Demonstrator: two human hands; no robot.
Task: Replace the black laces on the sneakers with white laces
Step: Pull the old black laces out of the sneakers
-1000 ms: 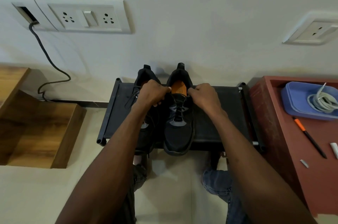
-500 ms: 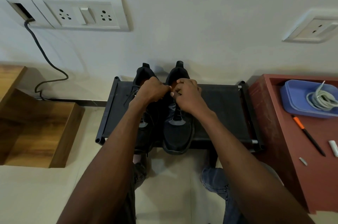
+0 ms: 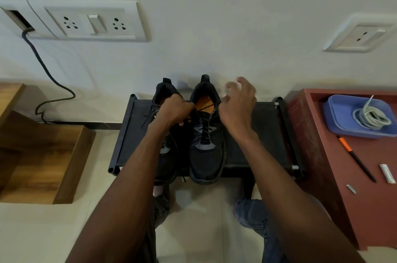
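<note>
Sneakers [image 3: 193, 133] stand side by side on the black rack [image 3: 257, 125]. My left hand [image 3: 175, 111] pinches the black lace [image 3: 207, 108]; I anchor there. My right hand [image 3: 235, 108], fingers loose and blurred, should draw the strand out evenly.

A low black rack [image 3: 247, 151] with a fabric top stands on the tiled floor [image 3: 53, 232] against the wall. 2 black sneakers [image 3: 206, 151] rest side by side on it, toes overhanging the near edge. Beside it, a red desk [image 3: 335, 176] carries a blue tray [image 3: 335, 112], a pen [image 3: 356, 158] and 2 small white pieces [image 3: 387, 173].
</note>
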